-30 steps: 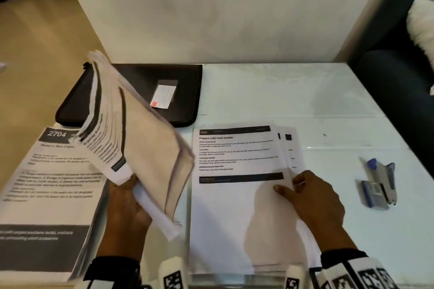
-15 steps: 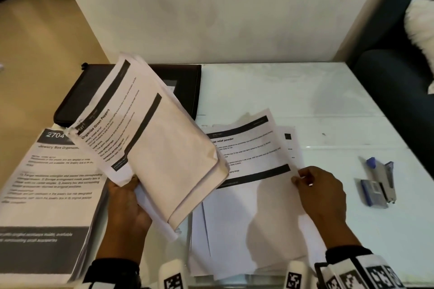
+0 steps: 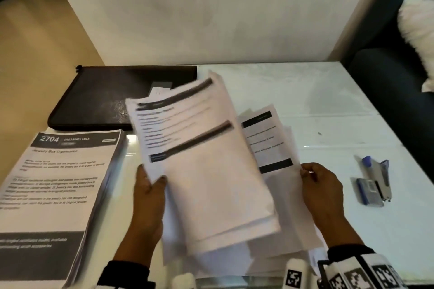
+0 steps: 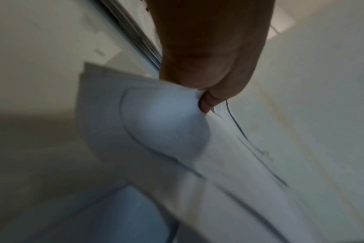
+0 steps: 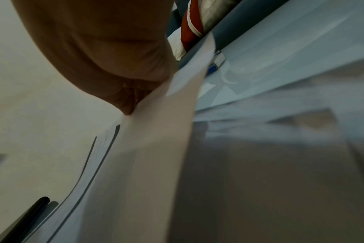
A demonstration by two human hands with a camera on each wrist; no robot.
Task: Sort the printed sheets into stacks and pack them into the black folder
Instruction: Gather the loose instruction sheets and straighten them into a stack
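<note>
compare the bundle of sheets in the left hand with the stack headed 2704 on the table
The bundle is lifted, tilted and blurred, gripped by the left hand; the 2704 stack lies flat on the table, untouched. The bundle's edges fan unevenly; the stack looks squared. Both are white printed sheets with dark bands.

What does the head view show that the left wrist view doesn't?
Only the head view shows the black folder lying closed at the table's far left, the sorted stack headed 2704, the stapler, and the right hand pinching a sheet. Only the left wrist view shows, from below, the bundle's underside bulging beside one of the fingers. Both show the left hand gripping the thick bundle of sheets.
</note>
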